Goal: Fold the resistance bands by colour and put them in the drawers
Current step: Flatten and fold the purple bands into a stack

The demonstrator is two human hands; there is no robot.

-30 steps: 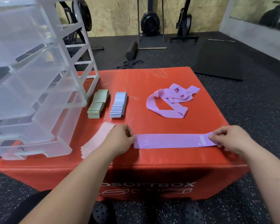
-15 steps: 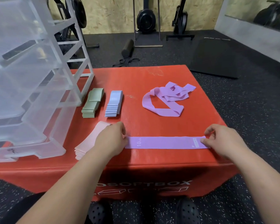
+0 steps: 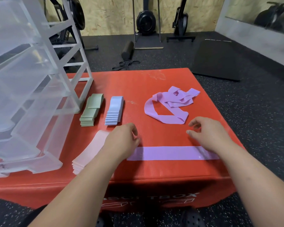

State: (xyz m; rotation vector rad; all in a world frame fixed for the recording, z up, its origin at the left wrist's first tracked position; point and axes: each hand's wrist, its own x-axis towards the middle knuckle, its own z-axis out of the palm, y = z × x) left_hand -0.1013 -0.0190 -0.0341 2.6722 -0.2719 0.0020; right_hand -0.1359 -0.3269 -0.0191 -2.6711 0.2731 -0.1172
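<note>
The purple band (image 3: 167, 153) lies long axis left-to-right, just behind the fingers (image 3: 193, 123). The left hand (image 3: 121, 141) and right hand (image 3: 208, 135) are over its ends, loosely curled and empty.

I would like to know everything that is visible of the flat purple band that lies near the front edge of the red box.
The flat purple elastic band is a long, narrow lilac strip of smooth, matte, stretchy-looking material. It lies straight and flat, not yet folded, on the red padded box, close to its front edge and parallel to it. The left hand hides its left end and the right hand overlaps its right end; whether either touches it cannot be told.
</note>
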